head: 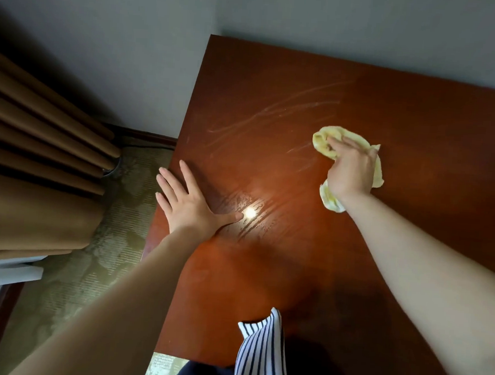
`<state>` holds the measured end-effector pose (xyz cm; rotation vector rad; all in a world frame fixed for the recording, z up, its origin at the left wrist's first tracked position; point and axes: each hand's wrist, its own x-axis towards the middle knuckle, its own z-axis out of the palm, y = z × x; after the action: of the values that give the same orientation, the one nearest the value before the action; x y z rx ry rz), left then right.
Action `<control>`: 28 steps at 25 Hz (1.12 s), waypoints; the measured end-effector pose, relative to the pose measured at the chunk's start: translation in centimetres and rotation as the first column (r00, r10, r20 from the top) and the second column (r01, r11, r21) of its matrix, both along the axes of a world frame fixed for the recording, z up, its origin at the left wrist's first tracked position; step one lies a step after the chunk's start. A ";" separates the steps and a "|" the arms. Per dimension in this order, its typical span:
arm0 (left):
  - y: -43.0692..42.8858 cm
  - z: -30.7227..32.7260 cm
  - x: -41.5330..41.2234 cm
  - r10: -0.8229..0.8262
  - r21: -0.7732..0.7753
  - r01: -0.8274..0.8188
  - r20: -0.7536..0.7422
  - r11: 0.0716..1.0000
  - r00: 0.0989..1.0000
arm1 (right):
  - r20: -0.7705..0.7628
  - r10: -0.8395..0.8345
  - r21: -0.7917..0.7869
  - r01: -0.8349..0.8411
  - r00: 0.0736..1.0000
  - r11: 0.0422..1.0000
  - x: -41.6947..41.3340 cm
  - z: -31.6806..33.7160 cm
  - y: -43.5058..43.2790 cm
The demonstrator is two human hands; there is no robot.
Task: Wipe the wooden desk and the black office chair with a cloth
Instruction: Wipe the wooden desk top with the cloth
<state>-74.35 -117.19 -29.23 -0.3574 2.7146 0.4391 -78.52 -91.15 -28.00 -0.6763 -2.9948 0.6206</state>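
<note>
The reddish-brown wooden desk [276,95] fills most of the head view, its top streaked with damp wipe marks. My right hand [351,169] presses a crumpled yellow cloth [323,140] flat on the desk at the middle right, fingers gripping it. My left hand [191,205] lies flat with fingers spread on the desk's left edge, holding nothing. A bright light reflection sits just beside its thumb. The black office chair is not in view.
Brown curtains [37,155] hang at the left over a patterned green carpet [88,270]. A grey wall [134,33] runs behind the desk. A striped piece of my clothing [261,352] hangs over the desk's near edge.
</note>
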 end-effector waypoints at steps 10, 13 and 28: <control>0.0 0.3 -0.1 -0.022 -0.024 0.023 0.026 0.999 0.999 | -0.067 0.446 -0.065 -0.450 0.892 0.891 6.2 0.3 -8.5; 0.0 0.4 0.0 -0.041 -0.051 0.042 0.036 0.998 0.999 | -0.134 0.519 -0.084 -0.532 0.844 0.843 9.6 0.3 -10.6; 0.0 0.4 0.1 -0.031 -0.054 0.033 0.030 0.998 0.999 | -0.025 0.060 -0.027 -0.060 0.998 0.998 -4.4 -0.1 0.1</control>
<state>-74.24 -117.14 -28.86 -0.3317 2.7046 0.3488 -82.93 -91.02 -28.07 -0.5780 -2.9997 0.6697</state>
